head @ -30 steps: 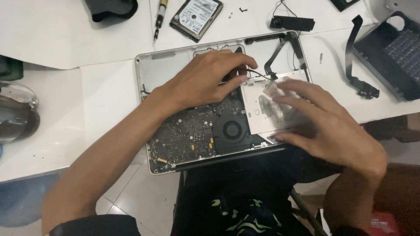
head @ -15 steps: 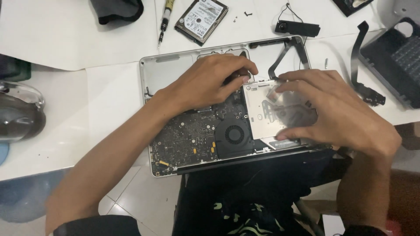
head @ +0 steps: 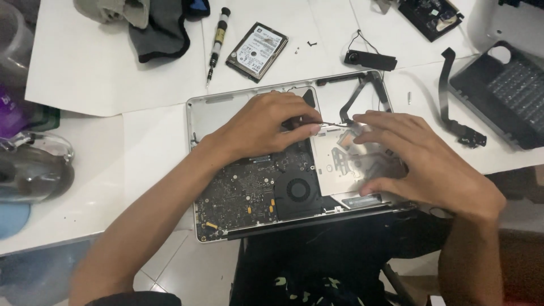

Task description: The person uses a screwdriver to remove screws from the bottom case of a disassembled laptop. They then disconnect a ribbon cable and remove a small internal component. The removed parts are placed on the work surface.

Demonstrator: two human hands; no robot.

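An opened silver laptop base lies on the white table, its dark circuit board and round fan exposed. My left hand rests over the upper middle of the case and pinches a thin cable at the top edge of the silver optical drive. My right hand lies flat on that drive, fingers spread over its right side. A flat black ribbon cable runs up to the case's top right corner.
A bare hard drive and a screwdriver lie behind the laptop, beside a dark cloth. A small black speaker, a loose black cable and a dark keyboard part sit to the right. Loose screws dot the table.
Both hands have shifted slightly on the drive. My right hand has settled lower on the drive, and my left fingers have closed on the thin cable at the drive's top edge.
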